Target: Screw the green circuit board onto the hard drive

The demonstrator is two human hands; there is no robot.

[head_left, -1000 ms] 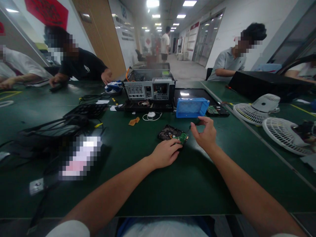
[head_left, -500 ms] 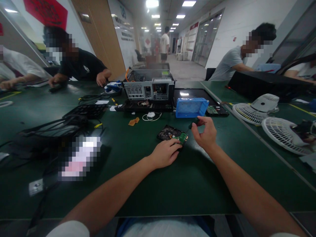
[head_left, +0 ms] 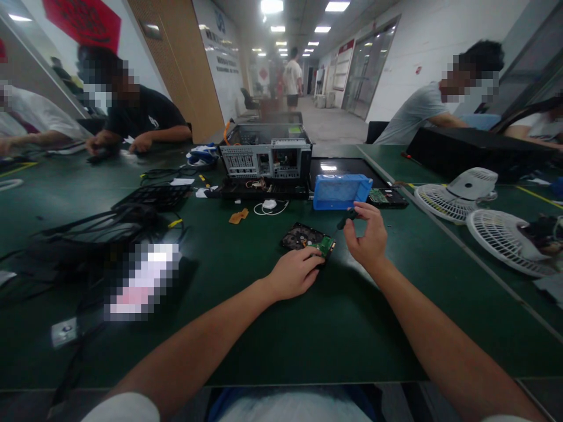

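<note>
A hard drive with a green circuit board at its right end lies on the green table in front of me. My left hand grips the near edge of the drive, its fingers over the board. In my right hand, just right of the drive, a dark-handled screwdriver is pinched between thumb and fingers. The tool's thin shaft points down-left toward the board's end; whether its tip touches cannot be made out. A blue plastic box stands behind the right hand.
An open computer case stands at the back, a second drive right of the blue box. White fan parts are at the right, black cables and a bag-like item at the left. People sit across the table.
My right fingers have shifted slightly on the screwdriver, and its handle sits a little differently. My left hand and the drive are almost still. The person at the back left has lowered a hand.
</note>
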